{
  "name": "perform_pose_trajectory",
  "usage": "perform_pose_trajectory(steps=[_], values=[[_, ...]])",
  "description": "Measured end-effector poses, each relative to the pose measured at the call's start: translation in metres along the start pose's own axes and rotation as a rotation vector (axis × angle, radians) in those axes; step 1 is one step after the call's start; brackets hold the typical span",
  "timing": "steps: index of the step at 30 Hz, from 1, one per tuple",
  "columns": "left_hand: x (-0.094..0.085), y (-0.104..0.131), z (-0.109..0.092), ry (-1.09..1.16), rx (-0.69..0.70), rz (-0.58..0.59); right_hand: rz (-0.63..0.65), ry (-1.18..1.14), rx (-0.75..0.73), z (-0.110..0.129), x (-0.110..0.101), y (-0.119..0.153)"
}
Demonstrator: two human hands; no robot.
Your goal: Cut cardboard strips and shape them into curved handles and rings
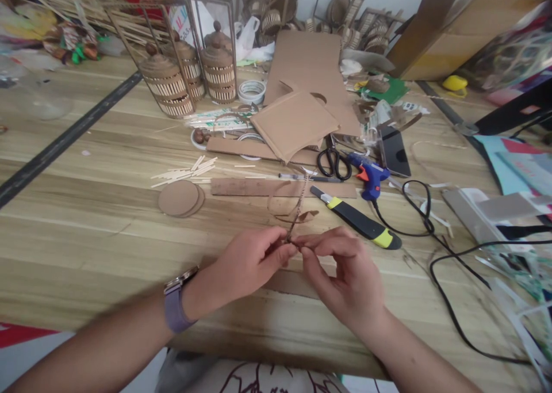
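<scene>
My left hand, with a watch on its wrist, pinches a thin brown twisted cord. Fingertip to fingertip with it, my right hand pinches the same cord, so the gripped part is mostly hidden. The cord's free length rises away from the fingers toward a cardboard strip. Just beyond the hands lies a curled brown scrap. A utility knife with a black and yellow handle rests to the right of my right hand.
Cardboard discs and thin sticks lie on the left. Black scissors and a blue glue gun with a trailing cable are right. Small lantern-like models stand behind, near stacked cardboard.
</scene>
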State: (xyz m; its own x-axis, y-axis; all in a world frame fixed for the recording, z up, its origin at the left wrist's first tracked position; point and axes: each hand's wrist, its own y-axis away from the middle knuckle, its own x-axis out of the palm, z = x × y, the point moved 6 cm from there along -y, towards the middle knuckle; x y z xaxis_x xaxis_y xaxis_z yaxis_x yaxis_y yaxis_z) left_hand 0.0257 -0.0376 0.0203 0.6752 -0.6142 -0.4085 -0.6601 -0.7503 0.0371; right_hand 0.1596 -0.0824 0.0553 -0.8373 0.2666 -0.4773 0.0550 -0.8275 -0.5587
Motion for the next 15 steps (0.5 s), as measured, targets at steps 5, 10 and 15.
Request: perform_pose_trajectory(steps=[5, 10, 15], values=[[-0.0006, 0.0001, 0.0015, 0.005, -0.024, -0.025, 0.034, 0.216, -0.163, 0.0095, 0.0028, 0.0], [0.0018, 0.0028, 0.0005, -0.005, 0.0, -0.016, 0.033, 0.292, -0.113, 0.0073, 0.0032, 0.0046], [0.0012, 0.0044, -0.0032, -0.019, 0.048, -0.025, -0.028, 0.269, -0.009, 0.0047, -0.0031, 0.0032]])
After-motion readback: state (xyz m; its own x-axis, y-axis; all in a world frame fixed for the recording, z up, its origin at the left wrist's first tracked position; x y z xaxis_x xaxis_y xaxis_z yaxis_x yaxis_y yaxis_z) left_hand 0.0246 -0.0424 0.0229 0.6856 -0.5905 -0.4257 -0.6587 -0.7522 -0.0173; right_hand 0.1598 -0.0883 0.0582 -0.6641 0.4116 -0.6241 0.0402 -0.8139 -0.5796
